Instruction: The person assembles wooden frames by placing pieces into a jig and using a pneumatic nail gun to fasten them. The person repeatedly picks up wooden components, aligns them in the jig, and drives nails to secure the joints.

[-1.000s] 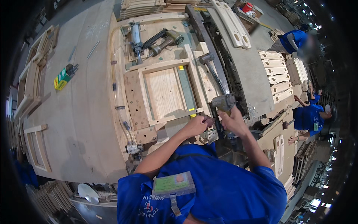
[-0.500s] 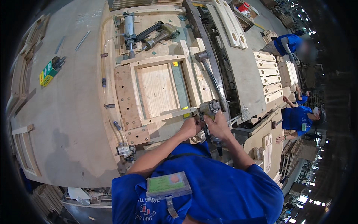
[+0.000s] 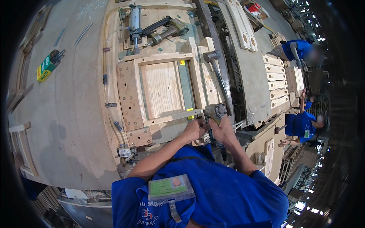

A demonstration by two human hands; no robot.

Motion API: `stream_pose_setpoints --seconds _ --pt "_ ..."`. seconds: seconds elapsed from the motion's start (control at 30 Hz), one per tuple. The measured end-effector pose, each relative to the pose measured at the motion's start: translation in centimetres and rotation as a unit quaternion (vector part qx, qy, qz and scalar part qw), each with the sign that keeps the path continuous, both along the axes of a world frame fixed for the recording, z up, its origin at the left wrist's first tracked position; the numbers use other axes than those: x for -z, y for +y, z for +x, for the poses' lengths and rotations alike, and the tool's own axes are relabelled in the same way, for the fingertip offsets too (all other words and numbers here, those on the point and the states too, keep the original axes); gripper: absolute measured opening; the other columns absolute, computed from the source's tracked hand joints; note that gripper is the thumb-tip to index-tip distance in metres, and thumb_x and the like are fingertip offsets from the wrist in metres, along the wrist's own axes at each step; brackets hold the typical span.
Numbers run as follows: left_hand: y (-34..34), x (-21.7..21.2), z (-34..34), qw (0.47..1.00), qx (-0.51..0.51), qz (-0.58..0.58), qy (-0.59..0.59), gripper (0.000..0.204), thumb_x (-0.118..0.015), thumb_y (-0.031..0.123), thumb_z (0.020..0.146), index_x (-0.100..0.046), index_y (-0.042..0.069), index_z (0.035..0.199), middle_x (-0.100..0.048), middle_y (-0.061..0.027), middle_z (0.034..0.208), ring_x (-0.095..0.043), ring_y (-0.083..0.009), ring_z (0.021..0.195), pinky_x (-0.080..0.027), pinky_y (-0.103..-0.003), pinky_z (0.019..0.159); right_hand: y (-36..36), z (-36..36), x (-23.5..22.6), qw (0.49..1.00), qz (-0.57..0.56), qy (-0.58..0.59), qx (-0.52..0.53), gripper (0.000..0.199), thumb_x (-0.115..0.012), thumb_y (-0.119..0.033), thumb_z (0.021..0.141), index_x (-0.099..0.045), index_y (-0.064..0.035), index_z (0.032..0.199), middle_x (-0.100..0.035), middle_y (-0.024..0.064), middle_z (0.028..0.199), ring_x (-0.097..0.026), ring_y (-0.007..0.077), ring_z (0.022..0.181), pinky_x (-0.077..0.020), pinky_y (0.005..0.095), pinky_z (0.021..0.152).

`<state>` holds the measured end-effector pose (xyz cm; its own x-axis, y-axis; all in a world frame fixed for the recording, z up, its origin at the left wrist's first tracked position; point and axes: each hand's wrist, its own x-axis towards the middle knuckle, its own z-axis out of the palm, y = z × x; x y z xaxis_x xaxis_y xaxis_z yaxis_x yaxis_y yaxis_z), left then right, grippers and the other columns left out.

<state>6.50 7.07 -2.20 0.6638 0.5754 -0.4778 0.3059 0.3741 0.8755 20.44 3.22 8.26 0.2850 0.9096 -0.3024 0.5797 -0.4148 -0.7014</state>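
Bench: grey top, spread left of us.
Right hand: our fingers wrapped round nail gun.
Left hand: curled beside nail gun; we can't tell what it holds.
Wooden frame: flat, ahead-left of our grip, rail end near nail gun.
Hammer: beyond nail gun.

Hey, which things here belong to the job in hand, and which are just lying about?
Seemingly in use:
nail gun, gripped by the right hand
wooden frame, close by the left hand

Seemingly just lying about:
hammer
second nail gun
green and yellow box
thin metal strip
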Motion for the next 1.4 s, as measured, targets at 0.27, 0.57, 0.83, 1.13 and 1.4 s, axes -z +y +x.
stream_pose_setpoints --seconds 0.27,0.57,0.83,1.13,1.4 --pt "5.3 -3.3 1.2 0.989 -0.138 0.06 -0.005 0.039 -0.066 0.036 0.102 -0.07 -0.003 0.099 -0.069 -0.0141 0.073 -0.07 -0.0254 0.071 -0.052 -0.043 0.068 8.5 1.8 -1.4 0.995 -0.02 0.07 0.065 0.033 -0.068 -0.021 0.103 -0.057 -0.0006 0.126 -0.064 0.0042 0.088 -0.056 0.009 0.059 -0.0455 0.0302 0.049" --pt "15.7 -1.8 3.3 0.963 -0.235 0.124 0.033 0.033 -0.065 0.03 0.102 -0.074 0.001 0.115 -0.078 -0.0206 0.101 -0.075 -0.0373 0.094 -0.056 -0.046 0.082 22.9 1.9 1.1 0.997 0.019 0.069 0.027 0.041 -0.068 -0.018 0.101 -0.052 0.0017 0.132 -0.069 0.0124 0.089 -0.062 0.018 0.058 -0.0503 0.0361 0.05" --pt "17.4 -0.5 3.2 0.966 -0.252 0.056 -0.022 0.034 -0.064 0.027 0.104 -0.073 0.0 0.122 -0.079 -0.0199 0.105 -0.075 -0.0304 0.093 -0.055 -0.041 0.085 25.4 1.3 2.1 0.998 0.015 0.061 0.02 0.035 -0.066 -0.016 0.102 -0.053 -0.0019 0.131 -0.064 0.0081 0.093 -0.057 0.0128 0.059 -0.0474 0.0319 0.047" --pt "17.0 -1.2 2.7 0.966 -0.252 0.064 -0.004 0.034 -0.063 0.029 0.101 -0.073 0.002 0.12 -0.078 -0.0231 0.1 -0.075 -0.0386 0.096 -0.057 -0.047 0.086 25.2 1.5 2.5 0.999 -0.006 0.041 0.02 0.038 -0.069 -0.013 0.1 -0.049 -0.0024 0.131 -0.064 0.0083 0.091 -0.056 0.0134 0.056 -0.0477 0.0325 0.046" --pt "17.0 -0.4 3.1 0.963 -0.264 0.055 -0.026 0.035 -0.062 0.031 0.097 -0.075 0.004 0.115 -0.075 -0.0282 0.1 -0.073 -0.0467 0.1 -0.056 -0.053 0.089 25.1 0.6 1.9 0.998 0.036 0.048 -0.022 0.021 -0.07 -0.018 0.102 -0.057 -0.0029 0.109 -0.062 0.005 0.083 -0.055 0.0119 0.053 -0.0442 0.0312 0.044"
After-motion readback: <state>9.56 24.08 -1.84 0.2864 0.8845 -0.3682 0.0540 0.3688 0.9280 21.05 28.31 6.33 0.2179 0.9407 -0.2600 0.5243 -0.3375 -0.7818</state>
